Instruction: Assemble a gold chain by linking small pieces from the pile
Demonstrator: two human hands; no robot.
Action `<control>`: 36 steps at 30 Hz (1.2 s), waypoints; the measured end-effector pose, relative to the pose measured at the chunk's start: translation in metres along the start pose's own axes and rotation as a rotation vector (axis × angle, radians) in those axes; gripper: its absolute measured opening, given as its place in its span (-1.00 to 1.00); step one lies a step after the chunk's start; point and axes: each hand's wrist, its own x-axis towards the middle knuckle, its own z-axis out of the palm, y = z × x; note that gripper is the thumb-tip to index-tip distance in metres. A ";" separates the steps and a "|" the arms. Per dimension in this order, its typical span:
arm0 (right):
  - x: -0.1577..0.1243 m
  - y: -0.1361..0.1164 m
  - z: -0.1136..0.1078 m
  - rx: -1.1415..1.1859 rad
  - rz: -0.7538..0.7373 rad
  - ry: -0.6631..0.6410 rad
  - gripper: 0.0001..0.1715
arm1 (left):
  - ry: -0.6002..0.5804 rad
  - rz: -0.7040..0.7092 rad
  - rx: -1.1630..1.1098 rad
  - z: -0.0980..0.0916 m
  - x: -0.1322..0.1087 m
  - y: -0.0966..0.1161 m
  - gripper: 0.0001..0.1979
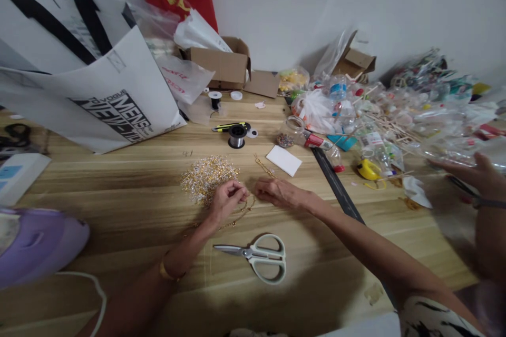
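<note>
A thin gold beaded chain (234, 222) runs between my hands. One strand curves along the table below my fingers, and a gold strand (264, 166) lies beyond my right hand. My left hand (228, 201) is closed in a pinch on the chain. Close beside it, my right hand (281, 192) is bent with its fingertips pressed together on the chain. The exact spot they grip is too small to make out. A heap of gold and silver beaded pieces (208, 178) sits just beyond my left hand. Scissors (269, 259) with pale handles lie nearer to me, their blades pointing left.
Beyond my hands are a wire spool (237, 137), a yellow cutter (224, 127), a white card (283, 160) and a bead jar (291, 131). A white paper bag (90, 100) stands at left; plastic bottles crowd the right. Another person's hand (484, 174) reaches in there.
</note>
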 end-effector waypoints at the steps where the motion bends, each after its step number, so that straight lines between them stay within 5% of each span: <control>1: 0.000 0.000 0.001 -0.011 0.000 0.013 -0.88 | 0.003 0.001 0.009 0.000 0.000 0.000 -0.76; 9: -0.002 -0.002 0.007 0.006 0.011 0.066 -0.85 | -0.104 0.156 0.367 -0.005 -0.003 -0.001 -0.94; 19: -0.007 -0.002 0.021 0.095 0.056 0.223 -0.88 | -0.340 0.475 1.038 0.003 -0.016 0.012 -0.81; 26: -0.010 -0.001 0.021 0.184 0.064 0.257 -0.89 | -0.337 0.434 1.202 0.011 -0.020 0.013 -0.93; 36: -0.010 0.000 0.019 0.172 0.056 0.252 -0.89 | -0.366 0.492 1.236 0.008 -0.019 0.004 -0.81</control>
